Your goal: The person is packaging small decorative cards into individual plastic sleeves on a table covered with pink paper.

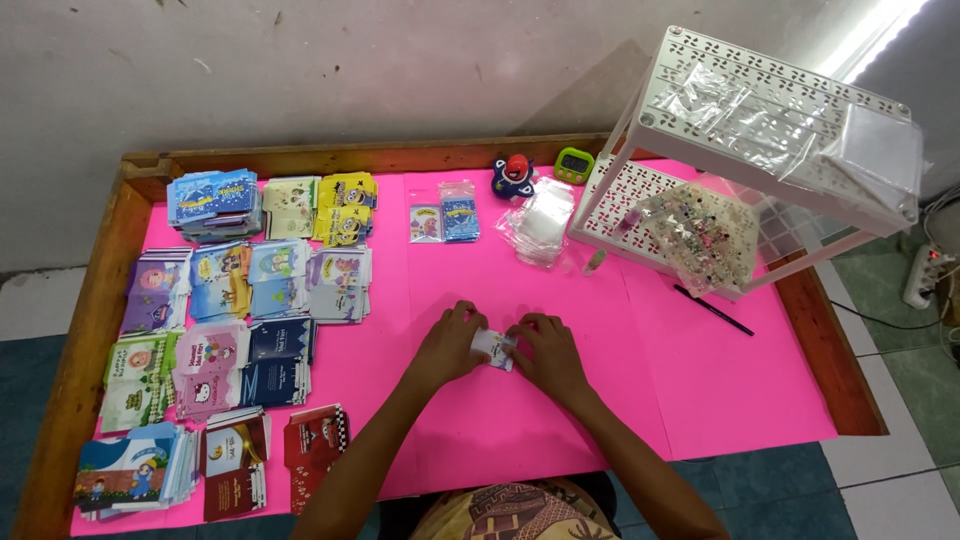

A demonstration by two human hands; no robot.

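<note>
Both hands meet at centre of the pink counter (700,400), just in front of the person. Left hand (448,345) and right hand (548,355) pinch a small white envelope (494,347) between them, one on each end, fingers closed on it. The envelope lies flat or nearly flat on the counter, long axis roughly left-right, tilted slightly down toward the right. Both hands are equally near: it sits directly between the fingertips, touching both.

Around it:
- stacks of printed envelopes (250,280) in rows on the left side, well apart from the hands
- two small packets in clear sleeves (445,215) beyond the hands, toward the wall
- a pile of clear plastic sleeves (540,220) to the right of those
- white perforated rack (780,110) at far right, with a bag of small beads or charms (700,235) on its lower shelf
- black pen (712,309) near the rack foot
- small green timer (574,164) and a blue toy (513,176) at the back edge
</note>
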